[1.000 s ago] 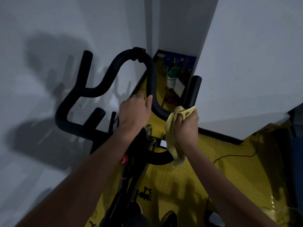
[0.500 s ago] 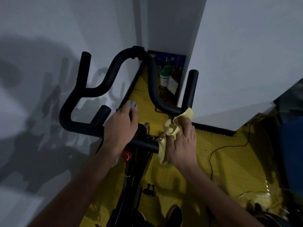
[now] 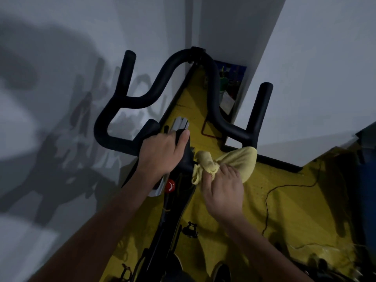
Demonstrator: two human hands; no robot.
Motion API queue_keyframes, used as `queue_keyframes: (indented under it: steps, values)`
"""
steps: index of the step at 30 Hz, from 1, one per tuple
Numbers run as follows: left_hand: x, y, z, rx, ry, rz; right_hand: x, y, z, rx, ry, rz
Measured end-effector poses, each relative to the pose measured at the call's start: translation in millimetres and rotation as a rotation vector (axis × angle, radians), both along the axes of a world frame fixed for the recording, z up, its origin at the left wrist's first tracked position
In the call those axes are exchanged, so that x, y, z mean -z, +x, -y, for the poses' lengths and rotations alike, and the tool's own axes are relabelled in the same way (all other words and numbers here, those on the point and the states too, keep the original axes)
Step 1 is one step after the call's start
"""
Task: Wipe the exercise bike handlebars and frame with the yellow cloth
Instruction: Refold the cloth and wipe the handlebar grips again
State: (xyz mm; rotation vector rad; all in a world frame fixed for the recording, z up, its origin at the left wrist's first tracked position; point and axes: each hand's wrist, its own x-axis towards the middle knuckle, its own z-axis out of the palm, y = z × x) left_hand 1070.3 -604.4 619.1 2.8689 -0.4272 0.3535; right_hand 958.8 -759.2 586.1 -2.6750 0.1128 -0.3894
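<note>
**Bike wipe – hands on centre bar**

Yellow floor (image 3: 284,210), grey walls, dim light. L hand (image 3: 162,155) fingers curled round centre of black handlebars (image 3: 213,94), just above red knob (image 3: 169,185). R hand (image 3: 221,190) pinches bunched yellow cloth (image 3: 230,161) against bar's right side, beside frame (image 3: 175,208). Black cable (image 3: 268,200) on floor.

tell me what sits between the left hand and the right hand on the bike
In the head view, the black centre of the handlebars and the bunched near end of the yellow cloth lie between the left hand and right hand.
</note>
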Motion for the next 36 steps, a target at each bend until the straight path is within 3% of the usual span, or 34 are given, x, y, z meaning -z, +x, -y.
queue_keyframes:
  steps: [6, 9, 14, 16, 19, 22, 25, 27, 31, 33, 36]
  values:
    - [-4.1, 0.8, 3.7, 0.002, -0.025, 0.004, -14.2, 38.7, -33.7, -0.019, -0.084, -0.046]
    - [-5.4, -3.1, 4.7, 0.022, -0.026, 0.055, -22.4, 27.6, -1.0, -0.289, -0.243, -0.123]
    - [0.8, -2.8, -1.5, 0.177, 0.078, 0.238, -19.8, 30.9, 111.5, -0.496, -0.222, -0.164]
    - [7.5, -1.1, -5.4, 0.152, 0.242, 0.405, -9.7, 45.5, 120.1, -0.536, -0.283, -0.157]
    - [11.7, 5.0, -3.0, 0.099, 0.210, 0.525, -12.1, 45.9, 93.3, -0.446, -0.268, -0.168]
    - [10.2, 0.7, 1.0, 0.118, 0.244, 0.383, -15.0, 37.9, 49.2, -0.373, -0.264, -0.192]
    - [-1.8, -3.9, 10.2, -0.070, -0.056, 0.120, -22.3, 55.6, -1.8, -0.234, -0.083, -0.224]
    - [-4.5, -6.8, 14.6, -0.098, -0.130, 0.073, -21.6, 64.5, -14.9, -0.201, 0.011, -0.214]
    - [-16.2, -13.5, 18.1, -0.103, -0.167, -0.022, -19.9, 44.5, 40.6, -0.525, -0.219, -0.188]
    - [-17.2, -13.2, 16.3, -0.100, -0.159, -0.063, -20.2, 49.8, 86.9, -0.656, -0.196, -0.198]
    - [-11.6, -12.0, 11.9, 0.039, 0.104, 0.045, -14.0, 69.9, 138.7, -0.821, -0.247, -0.089]
